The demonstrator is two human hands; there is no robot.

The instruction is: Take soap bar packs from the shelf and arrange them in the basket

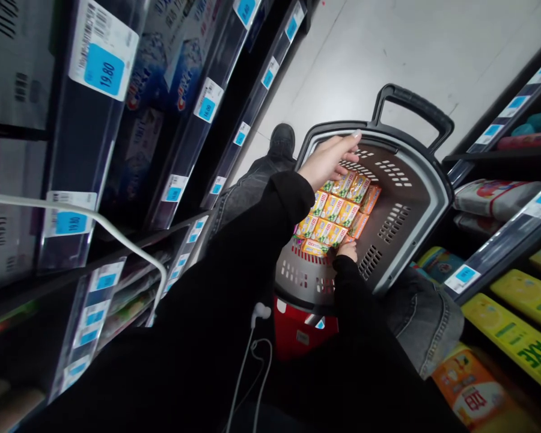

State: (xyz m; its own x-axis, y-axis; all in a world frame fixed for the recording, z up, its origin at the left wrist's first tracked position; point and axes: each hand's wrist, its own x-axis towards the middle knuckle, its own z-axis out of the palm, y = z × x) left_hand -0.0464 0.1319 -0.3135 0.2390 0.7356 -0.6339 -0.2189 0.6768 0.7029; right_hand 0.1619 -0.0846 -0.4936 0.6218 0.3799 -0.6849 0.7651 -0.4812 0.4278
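Observation:
A grey shopping basket (426, 171) with a perforated wall and a black handle (417, 108) stands between my legs. Yellow-and-orange film-wrapped packs, which look like soap bars (336, 210), lie in rows inside it. My left hand (331, 159) is over the far left rim with its fingers stretched out above the packs, gripping nothing. Low in the basket, my right hand (348, 249) has its fingers curled at the near right corner of the packs. Part of that hand is hidden by its black sleeve.
Shelves with toothpaste boxes (180, 66) and blue price tags rise close on my left. On the right, shelves hold yellow packages (514, 337) and an orange package (473, 391). A white cable (94, 216) crosses at left; earphones (260, 311) dangle before me. Pale floor (388, 42) lies ahead.

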